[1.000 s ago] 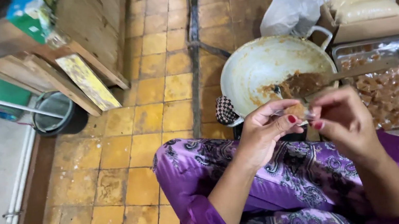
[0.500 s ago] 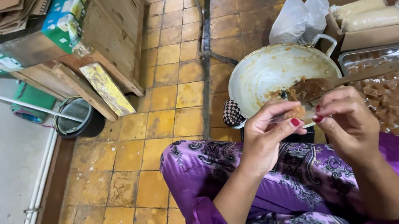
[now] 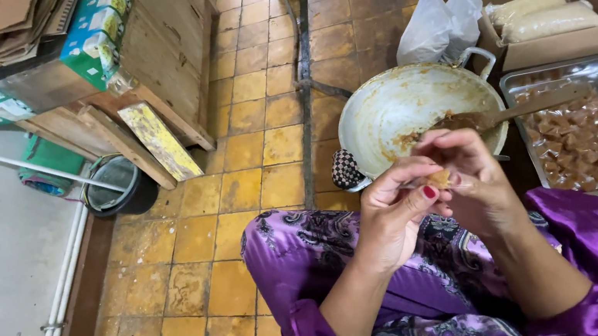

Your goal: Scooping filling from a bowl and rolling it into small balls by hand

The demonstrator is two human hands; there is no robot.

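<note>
My left hand (image 3: 395,213) and my right hand (image 3: 472,179) meet over my lap, both pinching a small brown sweet (image 3: 439,178) between fingertips. Just beyond them sits a large pale wok (image 3: 400,107) with brown paste at its near side and a wooden spatula (image 3: 532,105) resting in it. To the right, a metal tray (image 3: 517,83) holds several wrapped brown sweets (image 3: 591,138). I sit on the floor in purple patterned clothes (image 3: 310,244).
A cardboard box (image 3: 557,38) with two pale filled bags stands behind the tray, white plastic bags (image 3: 442,23) beside it. At left are wooden boards (image 3: 154,137), a dark bucket (image 3: 115,190), stacked cardboard and a white pipe (image 3: 10,162) on yellow tiles.
The view has tilted so the wok and tray sit higher and nearer. My hands stay together on the sweet, fingers shifting slightly around it.
</note>
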